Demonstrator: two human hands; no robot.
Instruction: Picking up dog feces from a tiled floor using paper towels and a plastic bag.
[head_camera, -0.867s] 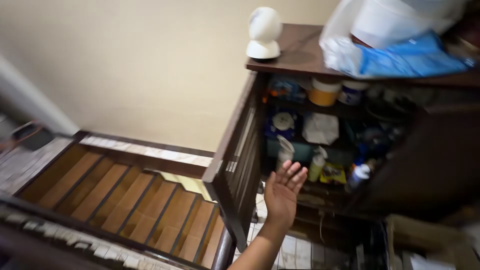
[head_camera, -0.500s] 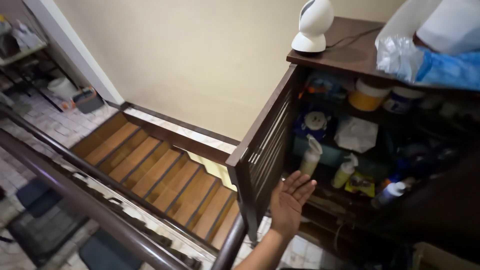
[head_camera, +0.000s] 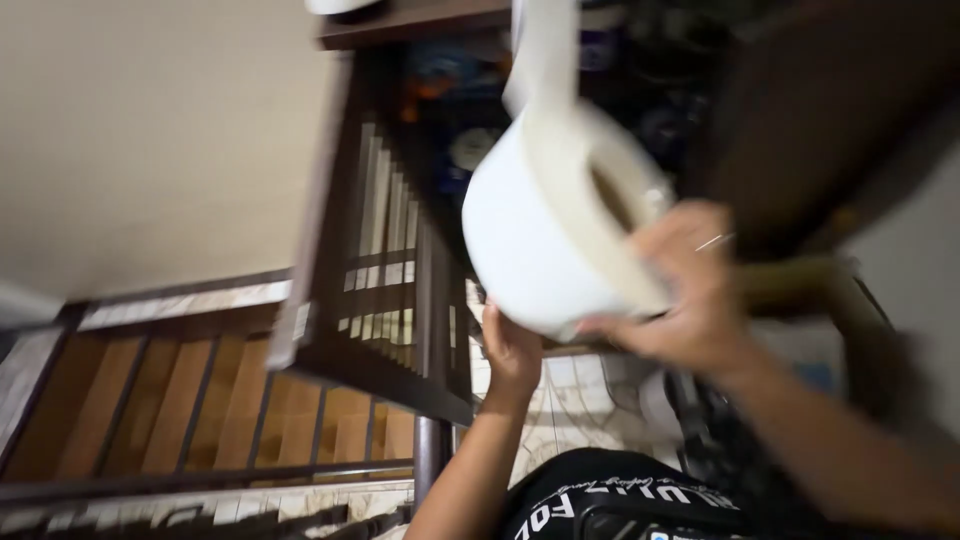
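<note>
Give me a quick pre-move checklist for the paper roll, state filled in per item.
1. Right hand grips the paper roll at its side: ok.
2. Left hand supports the roll from below: ok.
3. Loose paper tail free of the cabinet shelves: cannot tell, blurred.
4. Slatted cabinet door open, clear of the roll: ok.
5. Stairs close at left, footing: cannot tell.

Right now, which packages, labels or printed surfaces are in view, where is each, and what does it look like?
Paper roll: centre, held between left hand and right hand; big, white, unlabelled.
Cabinet shelves: blurred containers, a blue one, a round white face.
Black garment: bottom, white lettering.
</note>
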